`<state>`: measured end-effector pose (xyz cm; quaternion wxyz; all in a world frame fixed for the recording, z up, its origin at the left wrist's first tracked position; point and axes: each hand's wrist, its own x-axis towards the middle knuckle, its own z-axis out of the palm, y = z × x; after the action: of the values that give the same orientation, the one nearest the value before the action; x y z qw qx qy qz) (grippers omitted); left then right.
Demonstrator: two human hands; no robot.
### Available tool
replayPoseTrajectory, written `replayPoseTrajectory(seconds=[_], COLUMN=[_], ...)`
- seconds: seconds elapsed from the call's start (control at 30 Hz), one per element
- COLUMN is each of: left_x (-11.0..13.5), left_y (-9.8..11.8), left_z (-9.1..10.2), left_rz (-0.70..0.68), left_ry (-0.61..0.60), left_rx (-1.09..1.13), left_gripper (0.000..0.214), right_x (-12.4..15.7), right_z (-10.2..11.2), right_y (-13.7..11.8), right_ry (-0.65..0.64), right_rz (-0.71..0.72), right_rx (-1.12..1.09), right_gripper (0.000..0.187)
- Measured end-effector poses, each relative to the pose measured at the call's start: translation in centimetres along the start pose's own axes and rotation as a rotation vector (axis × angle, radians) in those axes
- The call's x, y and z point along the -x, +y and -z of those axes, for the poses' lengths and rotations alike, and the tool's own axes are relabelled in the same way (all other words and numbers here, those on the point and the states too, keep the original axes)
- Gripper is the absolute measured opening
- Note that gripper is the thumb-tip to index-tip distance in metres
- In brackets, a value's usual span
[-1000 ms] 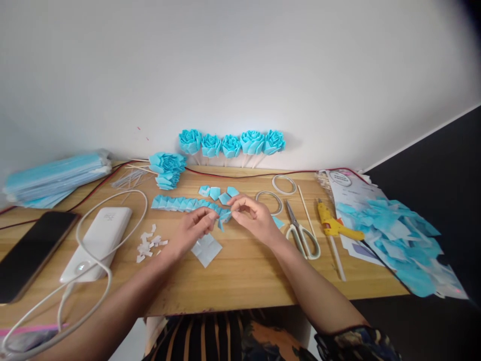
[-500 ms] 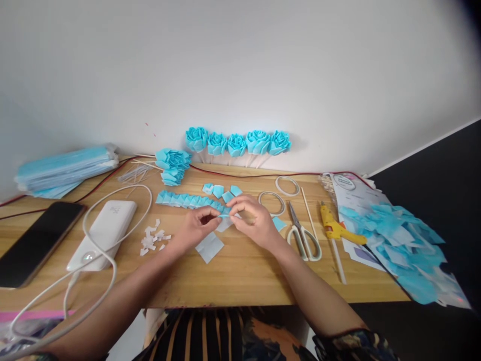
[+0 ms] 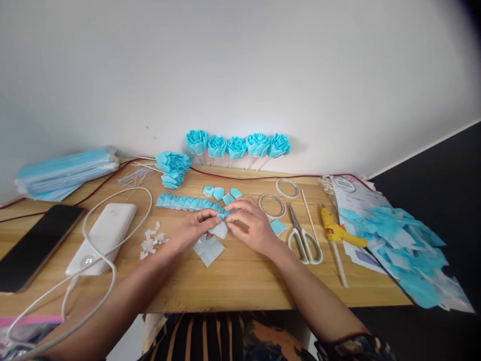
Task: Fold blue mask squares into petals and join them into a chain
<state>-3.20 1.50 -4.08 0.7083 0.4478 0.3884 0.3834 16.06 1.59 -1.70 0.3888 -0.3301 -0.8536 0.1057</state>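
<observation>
My left hand (image 3: 195, 229) and my right hand (image 3: 250, 224) meet over the middle of the wooden table (image 3: 240, 281). Both pinch a small pale blue folded piece (image 3: 220, 228) at the right end of a strip of overlapping blue folded pieces (image 3: 186, 202). A pale sheet with squares (image 3: 208, 249) lies just below the hands. Three loose blue folded pieces (image 3: 221, 193) lie just beyond them, and another blue piece (image 3: 278, 227) is to the right of my right hand.
Blue paper roses (image 3: 238, 145) lean on the wall; more blue flowers (image 3: 172, 168) lie on the table. Left: mask stack (image 3: 63, 173), phone (image 3: 37, 245), power bank (image 3: 105, 235) with cable, white scraps (image 3: 152, 238). Right: tape rings (image 3: 271, 204), scissors (image 3: 303, 235), yellow glue gun (image 3: 336, 228), blue scraps (image 3: 398, 240).
My hands have drawn closer together and lower, pressing the small blue piece down at the strip's end. The view has shifted slightly.
</observation>
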Motion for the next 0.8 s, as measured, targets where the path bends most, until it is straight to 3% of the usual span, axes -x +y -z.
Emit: replayPoseTrajectory(seconds=[0.27, 0.4, 0.57, 0.67, 0.8], left_x=[0.1, 0.0, -0.2, -0.2, -0.2], left_y=[0.4, 0.2, -0.3, -0.3, 0.0], left_z=[-0.3, -0.1, 0.3, 0.2, -0.1], left_rz=[0.006, -0.019, -0.057, -0.103, -0.133], left_ry=[0.092, 0.159, 0.18, 0.183, 0.167], left_rx=[-0.06, -0.044, -0.078, -0.119, -0.191], left_gripper=[0.03, 0.029, 0.03, 0.029, 0.03], right_x=[0.2, 0.2, 0.4, 0.4, 0.3], right_z=[0.0, 0.6, 0.1, -0.6, -1.1], right_y=[-0.1, -0.6, -0.3, -0.3, -0.6], right_ry=[-0.028, 0.007, -0.024, -0.07, -0.038], right_rz=[-0.036, -0.278, -0.581, -0.673, -0.712], right_rx=[-0.05, -0.261, -0.7, -0.887, -0.929], right_gripper=[0.014, 0.027, 0.051, 0.056, 0.054])
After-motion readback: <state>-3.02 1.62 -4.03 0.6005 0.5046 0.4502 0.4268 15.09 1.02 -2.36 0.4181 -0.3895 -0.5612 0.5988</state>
